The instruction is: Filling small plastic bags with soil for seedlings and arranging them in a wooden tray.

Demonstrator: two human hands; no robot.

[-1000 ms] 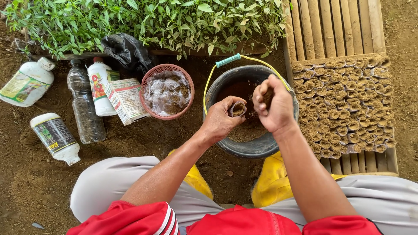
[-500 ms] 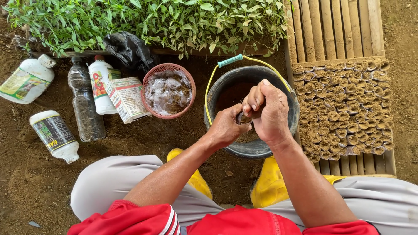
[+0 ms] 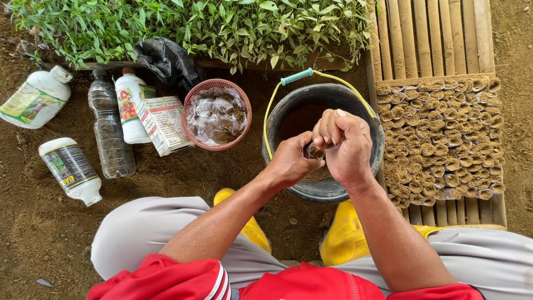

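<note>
Head view: left hand (image 3: 290,162) fingers wrapped round soil-filled tube (image 3: 315,150); right hand (image 3: 347,145) fingers curled, pressing its soil.

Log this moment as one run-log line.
left hand: holds small soil pot | right hand: fingers pressing its soil | over black bucket | filled pots on right

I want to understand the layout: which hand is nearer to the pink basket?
The left hand. It is over the black bucket, on the side toward the pink basket. The right hand is on the far side of it, toward the tray of soil-filled pots.
</note>
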